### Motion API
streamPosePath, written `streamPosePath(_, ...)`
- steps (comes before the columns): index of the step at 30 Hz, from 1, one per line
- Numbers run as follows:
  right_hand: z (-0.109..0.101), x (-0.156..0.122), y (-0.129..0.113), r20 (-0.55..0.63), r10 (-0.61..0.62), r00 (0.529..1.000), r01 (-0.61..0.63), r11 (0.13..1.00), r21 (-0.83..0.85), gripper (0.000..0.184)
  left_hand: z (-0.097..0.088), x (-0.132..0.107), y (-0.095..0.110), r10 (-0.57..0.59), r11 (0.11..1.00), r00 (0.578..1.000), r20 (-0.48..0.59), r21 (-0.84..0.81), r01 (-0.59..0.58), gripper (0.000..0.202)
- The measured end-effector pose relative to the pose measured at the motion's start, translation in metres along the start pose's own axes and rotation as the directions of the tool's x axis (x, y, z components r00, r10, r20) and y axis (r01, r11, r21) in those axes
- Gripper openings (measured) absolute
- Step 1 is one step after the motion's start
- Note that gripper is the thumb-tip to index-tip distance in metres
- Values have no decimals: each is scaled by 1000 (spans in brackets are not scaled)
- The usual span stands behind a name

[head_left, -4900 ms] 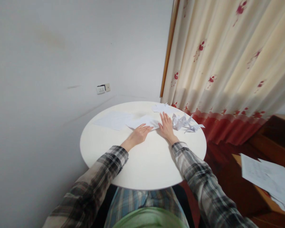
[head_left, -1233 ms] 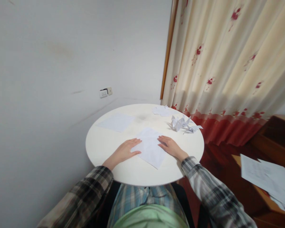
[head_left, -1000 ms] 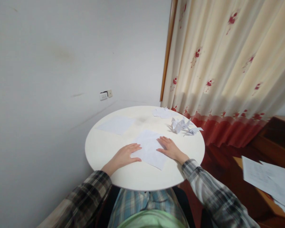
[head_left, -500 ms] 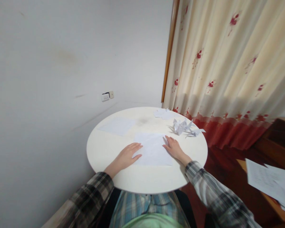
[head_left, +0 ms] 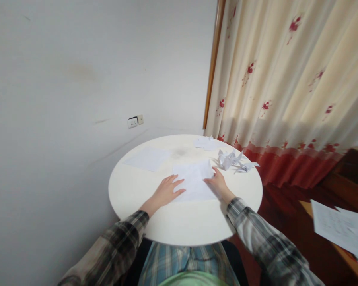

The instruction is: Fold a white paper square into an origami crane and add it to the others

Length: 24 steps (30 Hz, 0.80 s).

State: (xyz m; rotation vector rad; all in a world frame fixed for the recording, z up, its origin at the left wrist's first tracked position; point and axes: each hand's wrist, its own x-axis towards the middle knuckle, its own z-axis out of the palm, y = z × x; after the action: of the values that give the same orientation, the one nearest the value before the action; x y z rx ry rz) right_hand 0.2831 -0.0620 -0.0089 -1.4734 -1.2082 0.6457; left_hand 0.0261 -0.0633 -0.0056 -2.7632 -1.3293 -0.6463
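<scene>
A sheet of white paper (head_left: 192, 180) lies on the round white table (head_left: 179, 222) in front of me. My left hand (head_left: 167, 190) rests on its left edge, fingers spread. At the right edge, my right hand (head_left: 218, 182) holds the paper, with the thumb on top and the fingers partly hidden at the edge. The far right corner of the sheet is raised a little off the table.
Another paper sheet (head_left: 147, 158) lies at the table's far left. Several folded paper figures (head_left: 229, 159) stand at the right, and smaller paper pieces (head_left: 205, 143) lie at the back. Written sheets (head_left: 334, 226) rest on a wooden surface at the lower right.
The paper has shifted slightly away from me and to the right, and its far right corner has come up. My left hand has moved right and forward; the right hand's fingers have curled at the edge.
</scene>
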Motion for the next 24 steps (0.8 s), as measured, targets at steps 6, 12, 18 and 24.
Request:
streamPosePath(6, 2, 3, -1, 77, -152, 985, 162, 976, -147, 38, 8, 17, -6, -102, 994, 995, 15, -33, 103, 46)
streamPosePath(12, 1, -2, -4, 118, -299, 947, 312, 944, -108, 26, 5, 29, -8, -172, 985, 985, 19, 9, 172, 43)
streamPosePath(18, 0, -3, -7, 53, -316, 947, 320, 939, -122, 23, 8, 33, -15, -210, 972, 977, -30, -119, 205, 50)
streamPosePath(24, -2, 0, -5, 45, -128, 991, 123, 986, 109, 22, 7, 40, -27, -431, 707, 899, -71, -646, 288, 75)
